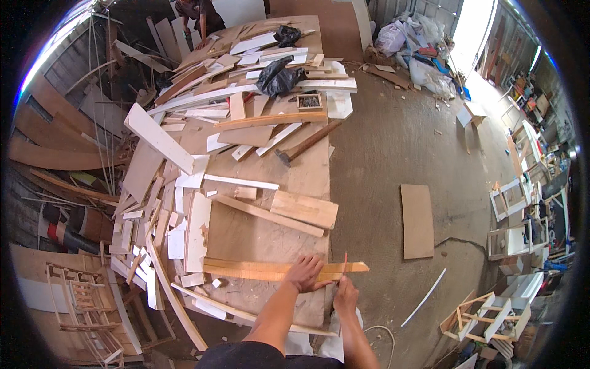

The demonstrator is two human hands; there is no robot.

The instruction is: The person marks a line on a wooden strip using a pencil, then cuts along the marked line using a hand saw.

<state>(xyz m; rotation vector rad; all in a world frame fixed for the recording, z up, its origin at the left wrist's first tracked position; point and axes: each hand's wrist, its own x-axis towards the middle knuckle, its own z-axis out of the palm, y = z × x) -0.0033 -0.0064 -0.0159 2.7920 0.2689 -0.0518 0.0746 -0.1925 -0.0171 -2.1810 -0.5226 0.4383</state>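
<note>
My left hand (304, 273) grips an orange-tan wooden board (233, 268) lying crosswise near the worktable's near edge, its right end jutting past that edge. My right hand (346, 292) is closed just right of it, on a thin upright tool (345, 261), perhaps a saw, that crosses the board; its exact kind is unclear. Beyond the board lie a wide wooden piece (304, 209) and a long narrow strip (267, 215). A pale upright-lying plank (198, 227) touches the board's left end.
Wood offcuts, a hammer (284, 155), black plastic bags (276, 77) and a small box (308, 102) cover the worktable (239, 295). A co-worker (200, 18) stands at its far end. On the floor are a cardboard-coloured panel (416, 218), white frames (510, 197) and bagged debris (424, 55).
</note>
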